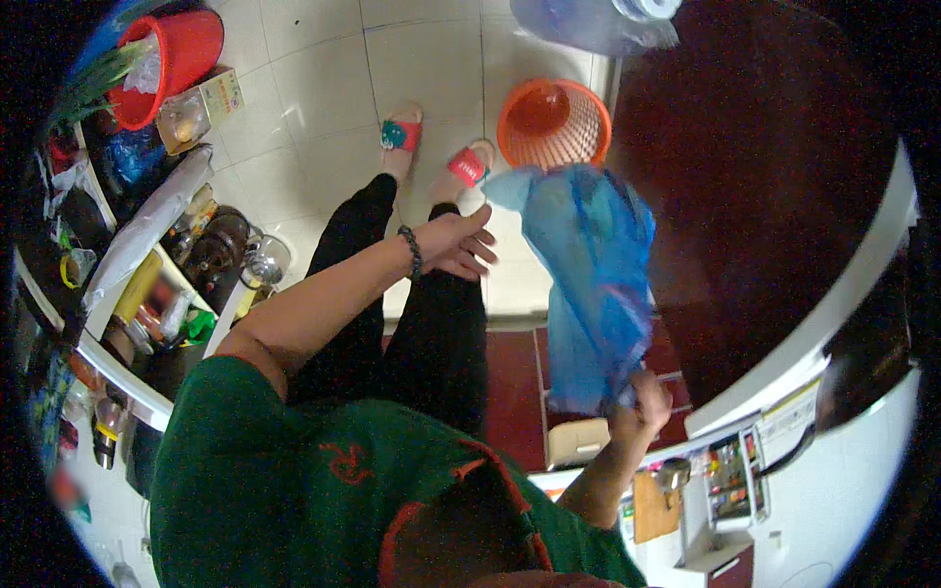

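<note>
A translucent blue plastic bag (593,260) hangs at the right of my body, slightly smeared by motion. Closed around its gathered end is my right hand (647,400). My left hand (459,245), with a dark bead bracelet (412,253) on the wrist, is held out in front of my legs. Its fingers are apart and hold nothing; the bag's pale corner is close by, but not in its grasp. Just beyond the bag, an orange lattice basket (554,122) stands on the tiled floor, and its inside shows an orange bottom.
At the far left a red bucket (196,54) holds long green stalks. Shelves at the left carry pots, a glass lidded pot (265,261) and bags. A large clear plastic container (598,22) stands at the back. Behind me are a cutting board (655,508) and a rack.
</note>
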The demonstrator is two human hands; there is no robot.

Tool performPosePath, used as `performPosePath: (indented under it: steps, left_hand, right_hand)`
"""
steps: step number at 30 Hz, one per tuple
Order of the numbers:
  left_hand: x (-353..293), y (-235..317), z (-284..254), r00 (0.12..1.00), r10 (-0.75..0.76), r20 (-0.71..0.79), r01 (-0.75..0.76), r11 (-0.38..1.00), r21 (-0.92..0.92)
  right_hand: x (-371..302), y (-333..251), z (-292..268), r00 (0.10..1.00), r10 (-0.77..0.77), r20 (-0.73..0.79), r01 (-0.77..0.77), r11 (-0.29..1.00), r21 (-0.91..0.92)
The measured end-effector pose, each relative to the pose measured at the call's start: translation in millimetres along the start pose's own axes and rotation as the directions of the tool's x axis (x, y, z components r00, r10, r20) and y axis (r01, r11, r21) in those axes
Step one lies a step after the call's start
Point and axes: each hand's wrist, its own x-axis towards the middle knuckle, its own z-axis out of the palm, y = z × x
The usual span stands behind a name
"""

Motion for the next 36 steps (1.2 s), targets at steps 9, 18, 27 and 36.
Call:
performPosePath:
  steps: [9, 18, 27, 36]
  left_hand:
    - [-138, 15, 100, 0.95, 0.091, 0.298, 0.08, 0.854, -0.514]
    - [-169, -32, 64, 0.993, 0.117, 0.0, -0.083, 0.708, -0.702]
    - [-203, -56, 35, 0.929, 0.334, -0.158, -0.354, 0.685, -0.637]
    - [-241, -32, 24, 0.848, 0.496, -0.186, -0.508, 0.661, -0.552]
  right_hand:
    - [17, -96, 19, 0.714, -0.377, 0.591, 0.445, 0.895, 0.033]
    - [29, -170, 82, 0.469, -0.59, 0.657, 0.708, 0.696, 0.121]
    - [26, -214, 118, 0.335, -0.7, 0.631, 0.823, 0.543, 0.166]
    - [31, -291, 68, 0.596, -0.624, 0.505, 0.623, 0.756, 0.198]
